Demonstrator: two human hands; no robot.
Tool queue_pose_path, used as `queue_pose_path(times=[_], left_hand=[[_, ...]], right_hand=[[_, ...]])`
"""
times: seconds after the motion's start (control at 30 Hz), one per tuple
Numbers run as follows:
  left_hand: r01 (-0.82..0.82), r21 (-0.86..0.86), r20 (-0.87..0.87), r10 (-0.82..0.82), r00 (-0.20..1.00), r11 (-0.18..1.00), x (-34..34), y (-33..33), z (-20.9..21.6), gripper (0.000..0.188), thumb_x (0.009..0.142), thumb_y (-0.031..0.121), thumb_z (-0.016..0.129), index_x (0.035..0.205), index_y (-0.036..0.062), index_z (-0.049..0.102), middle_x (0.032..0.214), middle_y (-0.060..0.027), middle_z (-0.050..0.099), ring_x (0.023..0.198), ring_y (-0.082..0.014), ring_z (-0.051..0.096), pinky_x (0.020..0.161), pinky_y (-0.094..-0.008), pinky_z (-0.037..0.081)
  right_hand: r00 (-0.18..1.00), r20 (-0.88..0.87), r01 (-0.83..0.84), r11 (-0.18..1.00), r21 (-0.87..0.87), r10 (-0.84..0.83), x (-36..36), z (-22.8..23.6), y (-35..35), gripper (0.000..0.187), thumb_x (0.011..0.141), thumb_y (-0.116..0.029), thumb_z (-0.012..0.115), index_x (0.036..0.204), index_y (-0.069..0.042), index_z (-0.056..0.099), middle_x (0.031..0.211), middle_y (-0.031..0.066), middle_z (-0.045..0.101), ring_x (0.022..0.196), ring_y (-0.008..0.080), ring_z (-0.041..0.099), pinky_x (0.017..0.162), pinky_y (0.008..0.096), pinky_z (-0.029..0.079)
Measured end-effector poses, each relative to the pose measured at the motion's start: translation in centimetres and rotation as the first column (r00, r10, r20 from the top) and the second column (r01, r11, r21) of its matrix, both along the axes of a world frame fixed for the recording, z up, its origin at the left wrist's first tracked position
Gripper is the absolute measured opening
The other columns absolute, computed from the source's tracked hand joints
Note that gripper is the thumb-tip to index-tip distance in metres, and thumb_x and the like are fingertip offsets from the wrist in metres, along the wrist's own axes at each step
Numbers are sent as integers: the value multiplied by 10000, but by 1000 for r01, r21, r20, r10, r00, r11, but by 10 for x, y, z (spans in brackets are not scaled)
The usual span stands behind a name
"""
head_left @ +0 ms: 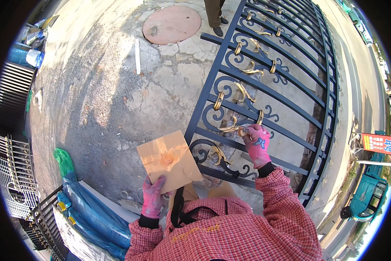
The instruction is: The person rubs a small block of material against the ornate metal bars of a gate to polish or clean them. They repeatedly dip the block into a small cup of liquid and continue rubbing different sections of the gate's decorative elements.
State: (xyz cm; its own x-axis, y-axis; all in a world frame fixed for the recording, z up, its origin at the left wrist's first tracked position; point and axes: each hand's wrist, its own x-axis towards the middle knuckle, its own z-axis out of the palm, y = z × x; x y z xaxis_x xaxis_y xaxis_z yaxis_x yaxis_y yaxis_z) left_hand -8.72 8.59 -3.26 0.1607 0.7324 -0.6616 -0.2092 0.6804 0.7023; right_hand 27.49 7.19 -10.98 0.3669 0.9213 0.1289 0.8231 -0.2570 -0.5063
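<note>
Pinching a small tan thing [242, 132] whose kind we cannot tell, our right grip [257, 145] is, in the head view, just right of a gold leaf [229, 128] on the dark blue metal panel [215, 71]. The leaf's long axis runs roughly sideways toward our fingertips; contact is unclear. Our left grip, farther off, clasps a gold-smeared cardboard square [180, 172] by its lower left edge. A bar [239, 108] and its gold collar [260, 117] hem in the right grip's far side. Blue plastic sheeting [93, 209] lies to our left; a person's legs [213, 15] stand well beyond.
</note>
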Motion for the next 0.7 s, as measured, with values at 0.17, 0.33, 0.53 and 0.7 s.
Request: queue_pose_path(times=[0.17, 0.33, 0.53, 0.7], left_hand=[[101, 34, 17, -101, 995, 994, -15, 40, -6, 356, 837, 146, 633, 1134, 17, 485, 932, -76, 607, 732, -163, 634, 507, -263, 541], [313, 20, 42, -314, 949, 949, -34, 79, 5, 382, 838, 180, 648, 1147, 29, 481, 951, -67, 603, 761, -153, 635, 496, -257, 536], [464, 65, -18, -464, 886, 884, -49, 101, 24, 348, 851, 164, 620, 1137, 16, 487, 969, -78, 601, 761, -160, 633, 513, -270, 549], [564, 78, -54, -562, 825, 822, -45, 111, 33, 362, 850, 164, 620, 1143, 12, 470, 994, -93, 594, 791, -192, 639, 532, -316, 580]], right_hand=[[961, -220, 187, 980, 61, -170, -34, 36, -21, 257, 665, -26, 678, 919, -61, 661, 806, 97, 630, 740, 264, 587, 653, 346, 472], [860, -450, 307, 948, 82, -240, -116, 65, -11, 269, 702, -45, 690, 969, -46, 655, 862, 100, 622, 769, 233, 589, 679, 312, 467], [974, -224, 67, 993, 102, -43, -202, 119, 26, 256, 656, -115, 707, 901, -87, 642, 861, 63, 610, 841, 271, 567, 773, 385, 419], [997, 76, 12, 999, 48, -16, -212, 116, 38, 216, 631, -201, 668, 830, -144, 608, 827, 26, 558, 886, 264, 505, 811, 386, 382]])
